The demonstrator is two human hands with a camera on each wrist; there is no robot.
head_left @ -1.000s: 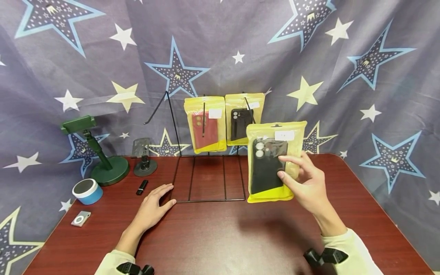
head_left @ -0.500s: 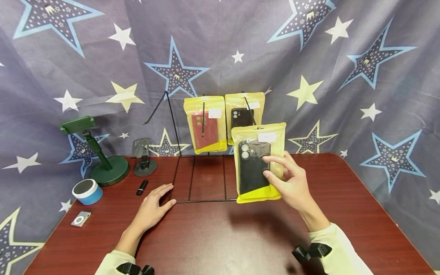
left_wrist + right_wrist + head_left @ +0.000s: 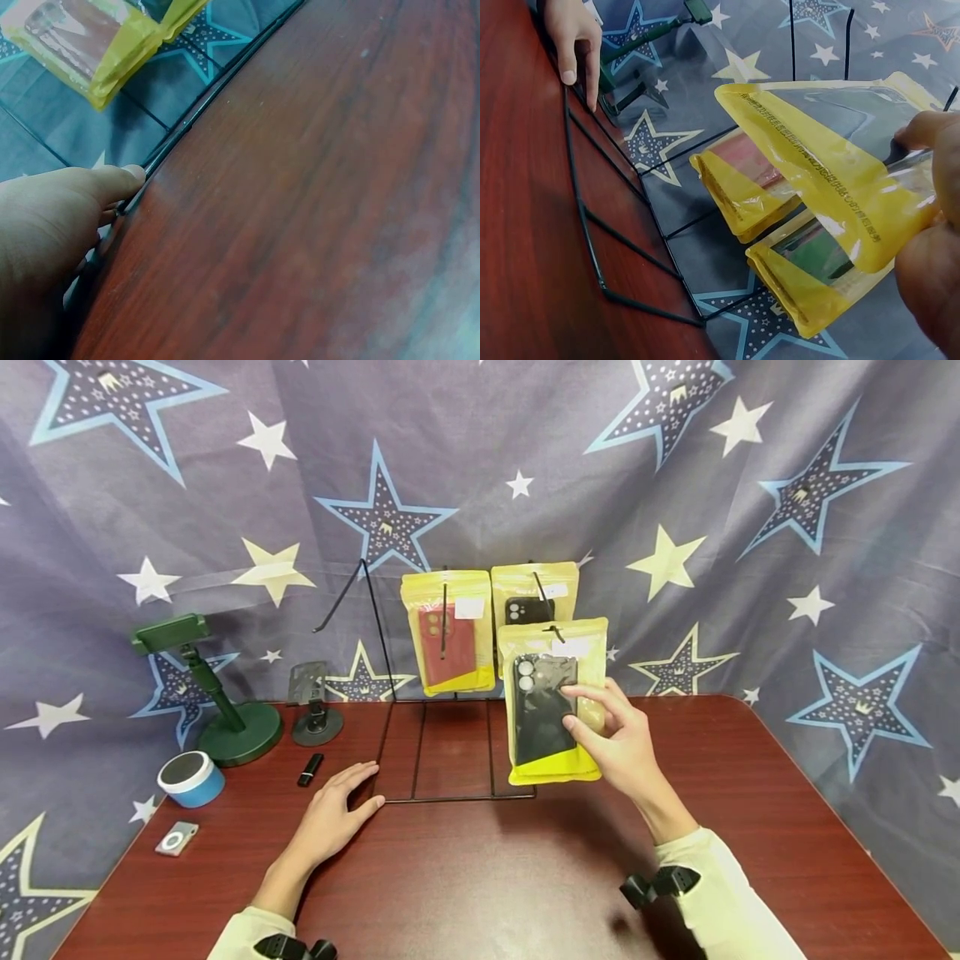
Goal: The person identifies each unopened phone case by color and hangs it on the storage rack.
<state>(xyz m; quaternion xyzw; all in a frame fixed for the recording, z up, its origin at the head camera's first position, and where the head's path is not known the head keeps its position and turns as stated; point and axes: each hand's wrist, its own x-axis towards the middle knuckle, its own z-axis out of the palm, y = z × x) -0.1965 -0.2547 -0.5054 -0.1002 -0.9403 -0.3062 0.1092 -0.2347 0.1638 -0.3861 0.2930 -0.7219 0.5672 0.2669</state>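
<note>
My right hand pinches the right side of a yellow-edged clear pouch with a black phone case inside. The end of a wire hook shows at the pouch's hang hole. Behind it, a second pouch with a dark case hangs on the black wire rack, partly hidden. A pouch with a red phone case hangs to its left. My left hand rests at the rack base's left side, fingers spread; in the left wrist view its thumb touches the base wire.
On the table's left are a green phone stand, a small dark stand, a black USB stick, a blue-and-white round speaker and a small silver music player. Another rack hook sticks out at upper left. A star-patterned cloth hangs behind.
My right hand has carried the pouch left and slightly up, bringing its hang hole to the hook's end. The left hand and the hanging pouches have stayed put.
</note>
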